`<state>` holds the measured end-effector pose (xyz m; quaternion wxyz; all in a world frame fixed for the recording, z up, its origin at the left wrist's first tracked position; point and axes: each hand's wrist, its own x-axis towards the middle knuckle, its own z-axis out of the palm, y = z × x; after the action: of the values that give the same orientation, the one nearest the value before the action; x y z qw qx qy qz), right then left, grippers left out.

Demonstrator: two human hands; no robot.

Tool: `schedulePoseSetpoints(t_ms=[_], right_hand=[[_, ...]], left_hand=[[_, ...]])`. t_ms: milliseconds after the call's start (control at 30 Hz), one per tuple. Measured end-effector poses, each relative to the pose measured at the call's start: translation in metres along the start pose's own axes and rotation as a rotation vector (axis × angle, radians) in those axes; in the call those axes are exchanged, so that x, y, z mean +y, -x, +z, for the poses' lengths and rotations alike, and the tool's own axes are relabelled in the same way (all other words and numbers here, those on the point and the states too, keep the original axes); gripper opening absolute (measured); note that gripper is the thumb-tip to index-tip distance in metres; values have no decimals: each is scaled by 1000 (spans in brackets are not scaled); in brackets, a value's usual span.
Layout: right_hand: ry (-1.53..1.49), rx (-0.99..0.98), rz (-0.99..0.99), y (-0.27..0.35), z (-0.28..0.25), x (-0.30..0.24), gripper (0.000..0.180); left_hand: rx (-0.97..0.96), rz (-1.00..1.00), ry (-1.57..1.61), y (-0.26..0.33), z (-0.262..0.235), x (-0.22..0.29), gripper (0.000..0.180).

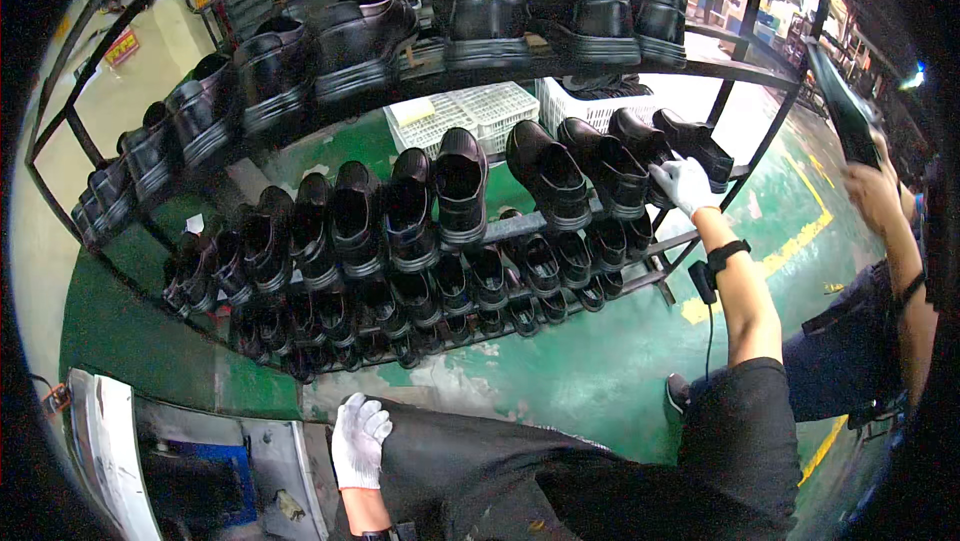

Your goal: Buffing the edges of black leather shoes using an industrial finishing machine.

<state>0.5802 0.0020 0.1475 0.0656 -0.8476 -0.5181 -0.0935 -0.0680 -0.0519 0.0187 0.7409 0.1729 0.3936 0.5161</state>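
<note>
My right hand (685, 184), in a white glove, reaches to the right end of the rack's middle shelf. Its fingers close on the heel end of a black shoe (640, 141), which stands beside another black shoe (697, 149). My left hand (361, 441), also in a white glove, is low in front of me by my dark clothing. Its fingers are curled, and nothing shows in them. Rows of black shoes (461, 176) fill the dark metal rack (760, 71), some toe-up and others heel toward me on the top shelf (485, 23).
White plastic crates (470, 111) stand behind the rack on the green floor (590, 361). At the right, a person's hand (875, 186) holds a dark, long object (840, 101). A grey machine (290, 451) with a blue-edged opening is at the lower left.
</note>
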Motion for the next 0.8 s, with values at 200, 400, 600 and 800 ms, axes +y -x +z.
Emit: schedulePoseSetpoints(t_ms=[200, 400, 600, 800], right_hand=[[177, 448, -172, 96, 0, -34, 32], [-190, 312, -254, 186, 29, -85, 31], [-1127, -546, -459, 261, -24, -286, 32], [-873, -451, -1799, 322, -31, -445, 35]], left_hand=[[-51, 43, 60, 10, -4, 3, 41], [-97, 34, 128, 18, -10, -2, 41], [-73, 93, 263, 44, -27, 4, 45], [-64, 400, 667, 68, -53, 39, 71]])
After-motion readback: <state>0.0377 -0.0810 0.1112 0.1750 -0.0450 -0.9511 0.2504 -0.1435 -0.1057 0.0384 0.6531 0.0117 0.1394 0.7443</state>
